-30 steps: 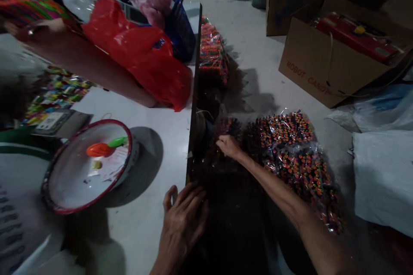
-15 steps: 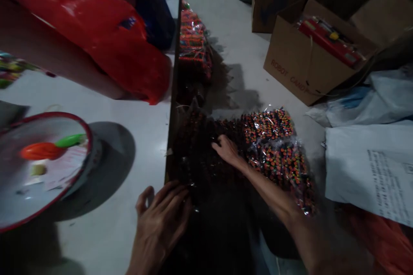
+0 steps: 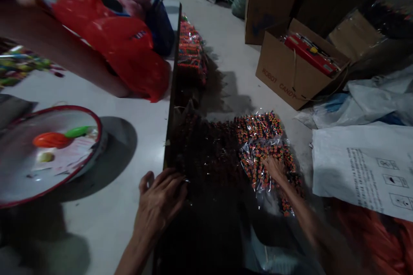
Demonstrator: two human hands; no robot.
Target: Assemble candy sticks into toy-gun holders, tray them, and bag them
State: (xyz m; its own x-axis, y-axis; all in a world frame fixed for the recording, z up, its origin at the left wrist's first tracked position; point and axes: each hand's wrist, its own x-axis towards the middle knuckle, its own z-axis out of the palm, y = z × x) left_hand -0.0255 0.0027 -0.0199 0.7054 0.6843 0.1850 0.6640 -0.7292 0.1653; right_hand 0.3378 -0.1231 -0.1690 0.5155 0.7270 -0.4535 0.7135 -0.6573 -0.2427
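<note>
Evidently, the largest thing is the white bench (image 3: 146,142), its right edge running away from the wearer. Beyond that edge, clear plastic packs (image 3: 254,126) of small orange-and-black pieces seem to lie on the floor (image 3: 222,30), the nearer ones sunk in shadow. Farther off stands the ROBOT CANDY carton (image 3: 280,79), flaps open; on the bench, a red plastic bag (image 3: 129,47) sits against the right edge's far part, and an enamel basin (image 3: 16,154) lies farther in. The left hand (image 3: 161,200) rests over the right edge, thumb apart, fingers bent side by side; whether they grip anything is hidden. The right hand (image 3: 275,169) is on a lit pack, but I cannot tell if its fingers are clamped on the film. A hard tug could split the thin film, I judge, and spill the pieces; poor light could make the fingers catch the wrong layer. Counted: one bench, one lettered carton, one red bag, one basin, at least two lit packs (shadowed ones uncountable), one orange toy (image 3: 51,139), one green toy (image 3: 77,131).
</note>
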